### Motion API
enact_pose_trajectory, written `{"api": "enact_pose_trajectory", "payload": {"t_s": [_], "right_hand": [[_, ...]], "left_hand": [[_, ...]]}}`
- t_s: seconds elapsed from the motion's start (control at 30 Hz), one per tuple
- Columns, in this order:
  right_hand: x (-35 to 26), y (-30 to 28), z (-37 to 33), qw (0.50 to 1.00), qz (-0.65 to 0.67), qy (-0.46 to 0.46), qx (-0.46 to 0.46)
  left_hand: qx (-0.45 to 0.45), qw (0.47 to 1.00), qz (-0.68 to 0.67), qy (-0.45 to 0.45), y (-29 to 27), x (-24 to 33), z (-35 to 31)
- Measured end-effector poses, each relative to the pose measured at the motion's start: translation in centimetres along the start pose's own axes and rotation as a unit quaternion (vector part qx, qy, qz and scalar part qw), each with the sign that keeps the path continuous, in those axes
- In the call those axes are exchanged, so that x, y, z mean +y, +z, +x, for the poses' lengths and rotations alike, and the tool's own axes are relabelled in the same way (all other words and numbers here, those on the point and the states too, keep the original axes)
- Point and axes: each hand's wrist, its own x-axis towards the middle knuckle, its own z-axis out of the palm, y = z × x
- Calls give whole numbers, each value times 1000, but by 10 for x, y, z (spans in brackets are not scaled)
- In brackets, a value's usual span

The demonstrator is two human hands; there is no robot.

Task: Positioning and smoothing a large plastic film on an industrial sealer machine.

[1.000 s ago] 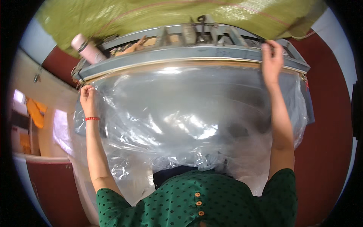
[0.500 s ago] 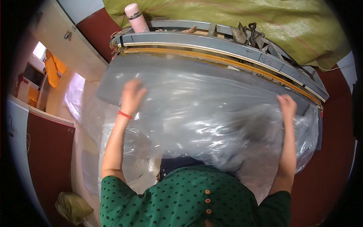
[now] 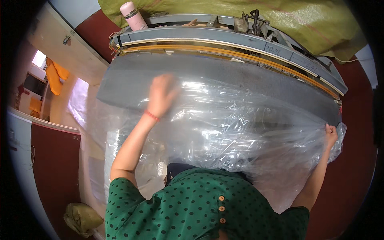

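A wide sheet of clear plastic film point(image 3: 216, 132), wrinkled and shiny, spreads in front of my body over a grey work surface point(image 3: 160, 64). My right hand point(image 3: 331, 134) pinches the film near the surface's right end, pulling it into taut folds. Above the film's left part hovers my left hand point(image 3: 162, 96), smeared by motion; thumb and fingers look apart and nothing shows in it. A red band point(image 3: 152, 115) circles that wrist. Loose film also hangs below the surface's front edge, close to my clothing.
Behind the surface runs a metal frame point(image 3: 192, 35) with orange strips and a clamp point(image 3: 255, 22). A pink flask point(image 3: 133, 16) stands at its left end. Yellow-green woven sheeting point(image 3: 280, 24) covers the back. At left are a door point(image 3: 60, 44) and a tied sack point(image 3: 82, 219).
My right hand has moved right and nearer to me, drawing the film along. My left hand has shifted right. More of the grey surface shows along the back.
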Motion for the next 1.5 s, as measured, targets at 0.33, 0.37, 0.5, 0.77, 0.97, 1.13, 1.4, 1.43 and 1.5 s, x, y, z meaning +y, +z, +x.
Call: {"api": "enact_pose_trajectory", "payload": {"t_s": [0.33, 0.37, 0.5, 0.77, 0.97, 1.13, 1.4, 1.43, 1.5], "right_hand": [[-7, 0, -3, 999, -41, 32, 6], [-10, 1, -4, 999, -43, 29, 7], [12, 1, 3, 998, -44, 38, -1], [15, -9, 1, 978, 146, 91, 115], [-9, 10, 24, 987, 54, 70, 135], [-36, 105, 75, 982, 110, 49, 145], [-68, 145, 101, 957, 226, 107, 148], [-63, 145, 103, 957, 225, 108, 149], [-61, 147, 103, 959, 184, 96, 193]], "left_hand": [[-98, 992, -59, -54, 21, -29, 20], [-89, 986, -112, -91, 22, -32, 21], [-23, 995, -42, -86, 31, -31, 31], [19, 995, 45, -89, 30, -13, 29], [41, 989, -106, -98, 48, -22, 41], [225, 904, -255, -259, 79, -98, 86], [256, 884, -280, -273, 90, -100, 120], [262, 887, -266, -271, 89, -96, 120], [278, 891, -250, -259, 89, -101, 121]]}}
